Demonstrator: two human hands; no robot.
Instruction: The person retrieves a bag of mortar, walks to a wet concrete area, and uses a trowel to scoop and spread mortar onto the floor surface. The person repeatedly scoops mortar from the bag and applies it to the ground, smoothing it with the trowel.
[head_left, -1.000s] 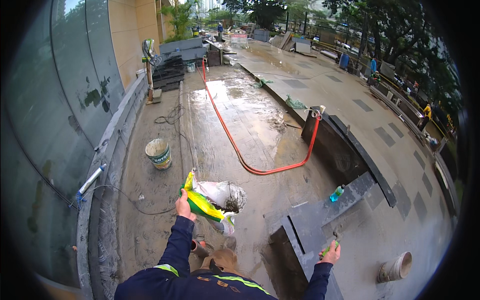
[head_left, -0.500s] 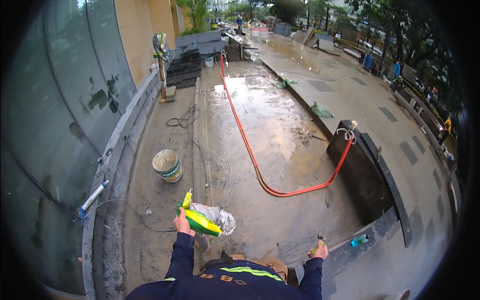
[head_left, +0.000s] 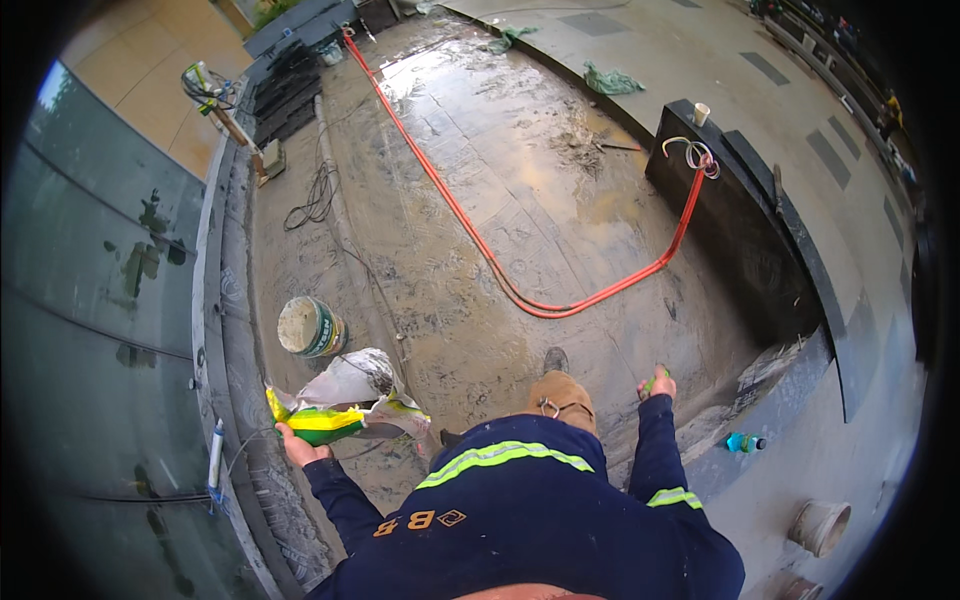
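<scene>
My left hand [head_left: 300, 446] grips a torn bag [head_left: 320, 422] of green, yellow and white plastic, opened out, with grey material on its white part. My right hand [head_left: 657, 385] is closed round a small green-handled tool [head_left: 648, 384], mostly hidden by my fingers. Just beyond the bag, on the muddy floor [head_left: 480, 360], stands a bucket [head_left: 312, 325] with a dark green label. A teal bottle [head_left: 744, 442] lies on the grey slab to the right of my right sleeve. My boot [head_left: 556, 358] is between my two hands on the wet floor.
Red hoses [head_left: 545, 308] loop across the floor to a dark low wall [head_left: 715, 230]. On the left, a white tube [head_left: 216, 460] leans at the glass wall's grey ledge [head_left: 215, 300]. Two dirty buckets [head_left: 820, 525] sit lower right. Cables [head_left: 315, 205] and dark stacked slabs [head_left: 282, 90] lie farther back.
The view has tipped down and moved forward. My left hand has swung left with the bag. My boot has come into sight ahead of me; my right hand still holds the tool.
</scene>
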